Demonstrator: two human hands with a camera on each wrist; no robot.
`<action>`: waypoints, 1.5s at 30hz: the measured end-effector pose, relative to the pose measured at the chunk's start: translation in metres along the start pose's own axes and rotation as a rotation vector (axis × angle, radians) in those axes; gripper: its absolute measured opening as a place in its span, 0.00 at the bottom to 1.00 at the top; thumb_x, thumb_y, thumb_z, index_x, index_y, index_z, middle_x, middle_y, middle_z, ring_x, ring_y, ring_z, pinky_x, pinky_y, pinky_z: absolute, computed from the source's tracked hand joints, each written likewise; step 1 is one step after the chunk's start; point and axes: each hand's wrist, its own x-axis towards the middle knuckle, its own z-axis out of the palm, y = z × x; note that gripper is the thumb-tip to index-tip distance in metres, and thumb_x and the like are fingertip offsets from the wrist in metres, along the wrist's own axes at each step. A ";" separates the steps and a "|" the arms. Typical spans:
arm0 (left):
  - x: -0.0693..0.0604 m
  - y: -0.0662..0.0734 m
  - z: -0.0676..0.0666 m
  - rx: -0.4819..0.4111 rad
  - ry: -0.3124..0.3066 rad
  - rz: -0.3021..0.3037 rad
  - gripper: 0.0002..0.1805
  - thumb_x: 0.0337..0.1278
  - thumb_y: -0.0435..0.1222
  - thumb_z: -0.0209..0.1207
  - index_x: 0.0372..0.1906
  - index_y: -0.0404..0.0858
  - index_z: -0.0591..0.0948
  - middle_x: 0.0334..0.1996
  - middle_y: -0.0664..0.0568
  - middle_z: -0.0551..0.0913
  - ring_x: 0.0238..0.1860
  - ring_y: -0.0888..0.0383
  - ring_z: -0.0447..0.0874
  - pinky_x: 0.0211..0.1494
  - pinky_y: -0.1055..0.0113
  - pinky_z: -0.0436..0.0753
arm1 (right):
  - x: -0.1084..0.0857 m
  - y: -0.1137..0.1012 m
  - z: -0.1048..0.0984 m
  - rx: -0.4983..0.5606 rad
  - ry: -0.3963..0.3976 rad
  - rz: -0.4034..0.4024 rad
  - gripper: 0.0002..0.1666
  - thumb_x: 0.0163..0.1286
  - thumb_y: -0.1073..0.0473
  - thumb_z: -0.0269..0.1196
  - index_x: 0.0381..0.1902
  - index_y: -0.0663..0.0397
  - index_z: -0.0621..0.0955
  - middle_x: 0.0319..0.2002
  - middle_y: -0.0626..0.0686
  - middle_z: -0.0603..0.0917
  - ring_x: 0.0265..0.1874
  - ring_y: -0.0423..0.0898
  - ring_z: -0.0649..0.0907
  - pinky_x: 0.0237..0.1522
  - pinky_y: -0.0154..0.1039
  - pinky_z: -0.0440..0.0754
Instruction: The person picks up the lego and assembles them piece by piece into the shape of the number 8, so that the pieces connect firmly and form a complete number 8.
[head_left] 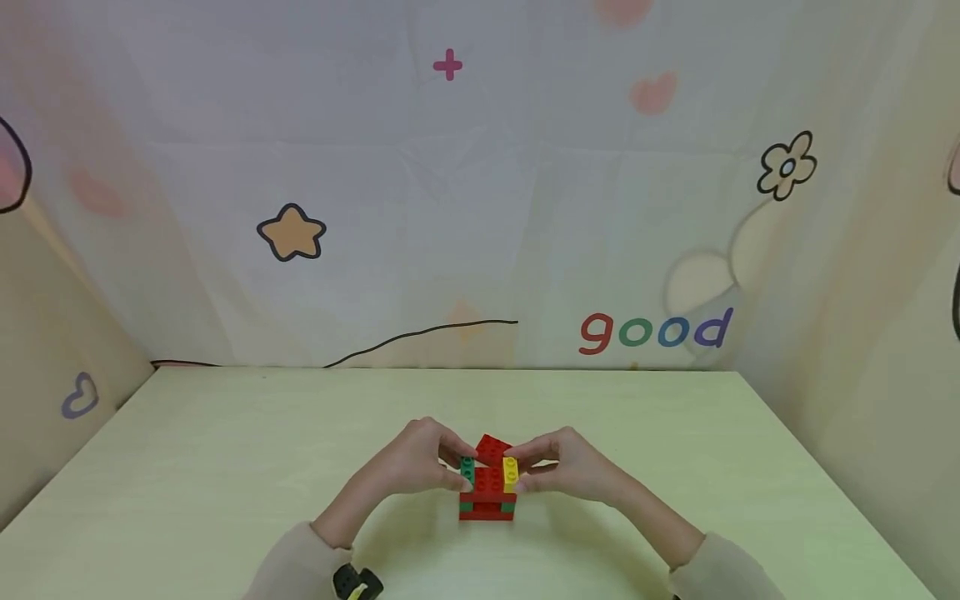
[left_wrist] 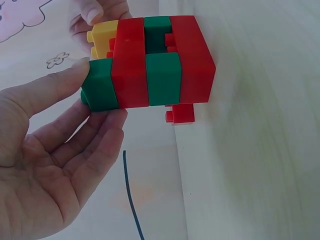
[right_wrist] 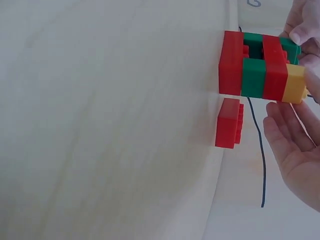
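Note:
A stack of toy building bricks stands on the table, with a red layer [head_left: 487, 497] over green bricks [left_wrist: 164, 79] and another red layer [left_wrist: 194, 60] at the bottom. My left hand [head_left: 420, 458] pinches a green brick [head_left: 467, 472] at the stack's top left, thumb on the near end and fingers on the far one. At the top right, a yellow brick [head_left: 511, 475] is pinched by my right hand [head_left: 573, 468]. Both bricks sit on the upper red layer, studs up. Behind the stack lies a separate red brick [right_wrist: 228, 123], turned at an angle.
The pale table [head_left: 262, 467] spreads out on both sides of the stack. A printed cloth [head_left: 360, 167] with a star, a flower and the word "good" hangs at the table's back edge. Black straps [head_left: 357, 582] show at the left sleeve.

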 end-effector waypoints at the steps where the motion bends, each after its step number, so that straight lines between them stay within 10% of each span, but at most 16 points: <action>1: 0.000 0.000 0.000 -0.001 -0.001 0.002 0.17 0.40 0.33 0.69 0.41 0.32 0.83 0.34 0.50 0.84 0.33 0.59 0.82 0.35 0.69 0.81 | 0.000 0.001 -0.002 -0.010 -0.009 0.000 0.23 0.56 0.59 0.67 0.49 0.62 0.80 0.45 0.57 0.82 0.43 0.50 0.80 0.45 0.42 0.80; 45: 0.000 0.002 0.000 -0.017 0.000 -0.041 0.18 0.40 0.33 0.69 0.41 0.33 0.83 0.34 0.52 0.84 0.34 0.60 0.81 0.38 0.68 0.81 | 0.036 0.013 0.002 -0.438 0.050 -0.001 0.17 0.52 0.66 0.68 0.41 0.67 0.82 0.33 0.55 0.84 0.26 0.42 0.76 0.28 0.31 0.77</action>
